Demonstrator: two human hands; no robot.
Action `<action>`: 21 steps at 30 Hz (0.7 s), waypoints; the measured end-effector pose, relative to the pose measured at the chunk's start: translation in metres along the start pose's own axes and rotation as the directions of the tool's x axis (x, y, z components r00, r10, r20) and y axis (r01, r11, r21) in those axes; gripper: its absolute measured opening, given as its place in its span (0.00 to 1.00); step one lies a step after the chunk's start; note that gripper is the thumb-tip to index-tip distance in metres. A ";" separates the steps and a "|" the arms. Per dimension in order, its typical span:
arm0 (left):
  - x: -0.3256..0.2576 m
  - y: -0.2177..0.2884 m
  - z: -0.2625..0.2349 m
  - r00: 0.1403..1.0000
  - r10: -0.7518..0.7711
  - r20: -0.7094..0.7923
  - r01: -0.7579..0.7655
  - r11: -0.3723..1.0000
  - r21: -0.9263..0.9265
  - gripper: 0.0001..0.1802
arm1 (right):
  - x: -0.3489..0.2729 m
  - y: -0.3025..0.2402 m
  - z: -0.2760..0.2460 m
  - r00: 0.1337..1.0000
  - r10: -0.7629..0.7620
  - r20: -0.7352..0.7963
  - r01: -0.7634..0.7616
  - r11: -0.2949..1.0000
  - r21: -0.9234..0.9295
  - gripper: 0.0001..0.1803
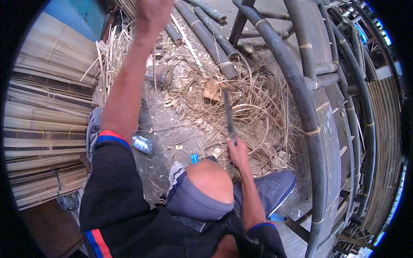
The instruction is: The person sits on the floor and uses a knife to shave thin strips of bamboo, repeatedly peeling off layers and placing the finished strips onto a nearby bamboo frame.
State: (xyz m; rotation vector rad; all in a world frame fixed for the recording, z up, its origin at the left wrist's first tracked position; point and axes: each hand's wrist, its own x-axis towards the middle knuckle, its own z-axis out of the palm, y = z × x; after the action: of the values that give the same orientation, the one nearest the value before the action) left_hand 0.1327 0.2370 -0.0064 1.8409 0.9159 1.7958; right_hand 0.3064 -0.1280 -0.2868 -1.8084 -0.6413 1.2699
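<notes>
blade in right hand, left arm raised

count: one long dark blade (229, 115), one wooden block (212, 90), one clear plastic bottle (142, 144), four bamboo poles (199, 33) visible on the floor (161, 122). left arm (124, 86) reaches forward, its left hand (154, 12) cut by the upper picture edge; fingers out of view, so grip and anything held cannot be told. right forearm (253, 195) extends forward beside the bare knee (210, 180). right hand (237, 152) is curled closed around the blade's handle. blade points away from the person, its tip overlapping the block's right side; contact cannot be confirmed. shavings (258, 114) surround the block.
</notes>
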 end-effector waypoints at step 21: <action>-0.189 -0.138 -0.194 0.564 -0.618 -0.548 0.210 0.749 -0.628 0.11 | 0.118 0.054 0.040 0.994 -0.034 -0.105 -0.005 0.936 -0.352 0.21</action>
State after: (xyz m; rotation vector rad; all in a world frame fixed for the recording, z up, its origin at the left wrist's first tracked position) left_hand -0.0733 0.1726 -0.2203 0.4362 0.9123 2.1608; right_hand 0.3101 -0.0519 -0.3994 -2.1439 -0.8615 1.0857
